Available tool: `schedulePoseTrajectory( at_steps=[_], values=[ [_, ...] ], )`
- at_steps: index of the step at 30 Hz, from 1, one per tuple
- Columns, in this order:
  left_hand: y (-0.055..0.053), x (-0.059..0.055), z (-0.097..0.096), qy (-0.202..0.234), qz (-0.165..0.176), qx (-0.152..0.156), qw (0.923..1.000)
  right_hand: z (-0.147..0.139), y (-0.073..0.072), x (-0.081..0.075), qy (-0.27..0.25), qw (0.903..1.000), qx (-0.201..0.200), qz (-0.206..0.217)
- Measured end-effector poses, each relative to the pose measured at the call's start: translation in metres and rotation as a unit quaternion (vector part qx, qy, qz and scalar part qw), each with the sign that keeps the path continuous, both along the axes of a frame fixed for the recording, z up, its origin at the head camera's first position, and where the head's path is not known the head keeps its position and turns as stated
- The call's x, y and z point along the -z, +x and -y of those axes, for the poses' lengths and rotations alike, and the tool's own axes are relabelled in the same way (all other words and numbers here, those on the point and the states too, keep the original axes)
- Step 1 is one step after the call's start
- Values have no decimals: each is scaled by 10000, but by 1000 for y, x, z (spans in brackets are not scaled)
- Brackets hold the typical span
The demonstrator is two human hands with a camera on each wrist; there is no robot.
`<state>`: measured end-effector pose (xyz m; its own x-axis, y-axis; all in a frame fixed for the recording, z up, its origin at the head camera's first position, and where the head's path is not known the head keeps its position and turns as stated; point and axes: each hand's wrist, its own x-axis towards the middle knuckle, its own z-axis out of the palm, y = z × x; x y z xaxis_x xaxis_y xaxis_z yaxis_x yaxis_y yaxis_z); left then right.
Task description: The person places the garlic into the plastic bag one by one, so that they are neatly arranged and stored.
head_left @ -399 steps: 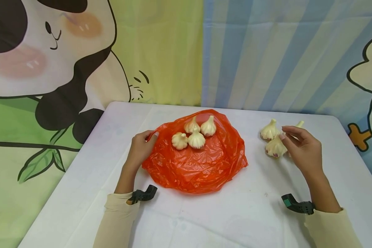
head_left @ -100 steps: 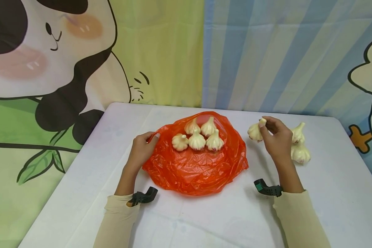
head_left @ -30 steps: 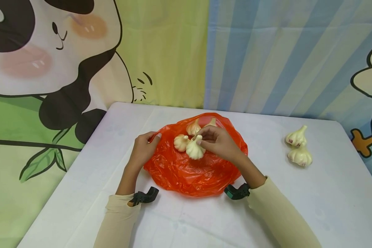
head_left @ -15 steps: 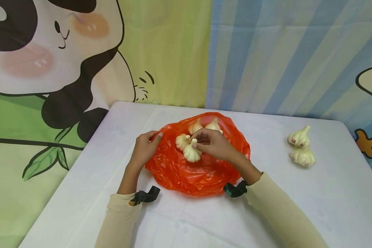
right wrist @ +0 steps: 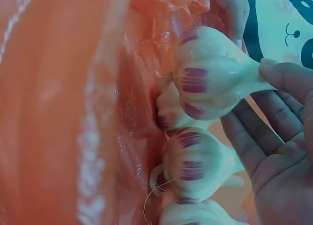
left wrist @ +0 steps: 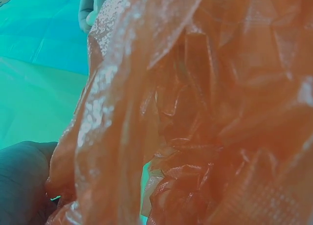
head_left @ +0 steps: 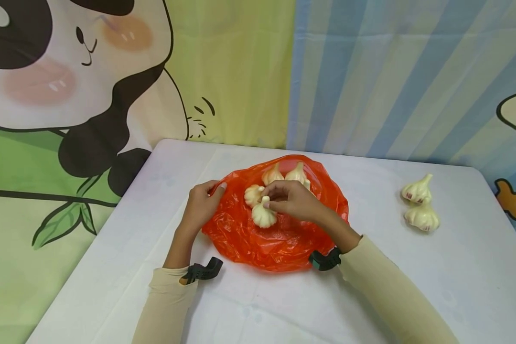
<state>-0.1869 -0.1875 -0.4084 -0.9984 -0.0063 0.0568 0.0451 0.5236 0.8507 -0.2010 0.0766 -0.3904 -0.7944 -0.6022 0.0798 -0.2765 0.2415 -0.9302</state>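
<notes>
My left hand [head_left: 201,205] pinches the left rim of a crumpled red plastic bag [head_left: 262,251]; in the left wrist view the bag [left wrist: 205,137] fills most of the frame. My right hand [head_left: 294,199] is over the bag's mouth and pinches a garlic bulb [head_left: 264,216] by its stem. The right wrist view shows this bulb [right wrist: 210,73] with purple streaks, its stem between thumb and fingers. Several other bulbs lie in the bag, among them one at the left [head_left: 252,195] and one at the back [head_left: 295,173]; my right hand partly hides some.
Two more garlic bulbs, a rear one [head_left: 417,189] and a front one [head_left: 422,217], sit together on the white table [head_left: 413,272] at the right. Behind the table hangs a printed curtain [head_left: 241,71] with a panda.
My right hand has taken a bulb from the right-hand group and brought it left over the bag. In the last second it shifts slightly left and down. The left hand keeps its hold.
</notes>
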Motion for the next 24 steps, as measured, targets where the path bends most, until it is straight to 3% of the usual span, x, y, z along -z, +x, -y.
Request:
schedulePoseTrajectory(
  at_steps=[9, 24],
  values=[
    [1, -1, 0, 38, 49, -28, 10000, 3, -3, 6, 202, 9991, -290, -241],
    [3, -3, -1, 90, -61, 59, 9999, 5, 2, 8, 330, 9980, 209, -490]
  ],
)
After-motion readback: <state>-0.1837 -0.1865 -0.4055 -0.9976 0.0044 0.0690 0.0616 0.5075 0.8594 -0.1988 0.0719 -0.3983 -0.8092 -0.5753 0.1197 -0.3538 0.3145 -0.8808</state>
